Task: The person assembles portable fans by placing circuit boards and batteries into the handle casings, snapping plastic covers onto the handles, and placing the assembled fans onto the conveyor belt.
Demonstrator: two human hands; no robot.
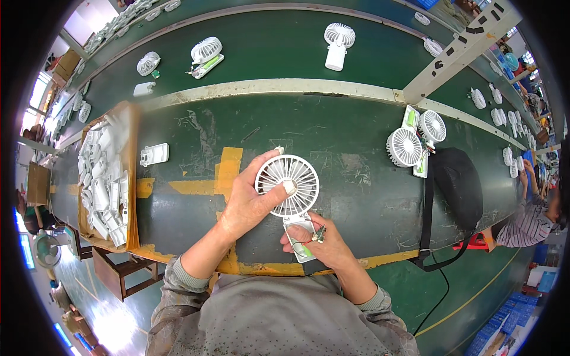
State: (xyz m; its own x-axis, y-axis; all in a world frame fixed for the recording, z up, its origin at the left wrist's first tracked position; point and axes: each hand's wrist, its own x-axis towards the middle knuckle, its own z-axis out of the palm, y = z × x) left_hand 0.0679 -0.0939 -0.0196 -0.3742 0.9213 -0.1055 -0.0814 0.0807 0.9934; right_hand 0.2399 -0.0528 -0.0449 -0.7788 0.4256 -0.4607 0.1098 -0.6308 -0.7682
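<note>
A white handheld fan [304, 178] with a round slatted head is held over the near part of the green table. My left hand [256, 193] grips its head, thumb across the front grille and fingers behind. My right hand [329, 242] is closed around the fan's handle [301, 237], which is open and shows thin wires, a small circuit board and a bit of green inside. Some of the right fingers are hidden behind the handle. A loose white handle cover [155, 154] lies on the table to the left.
A cardboard box [135, 178] full of white plastic covers stands at left. Two open fans [405, 148] and a black bag [456, 187] sit at right. Behind a pale rail [267, 88], a green belt carries several fans. A slanted metal post [457, 50] rises at upper right.
</note>
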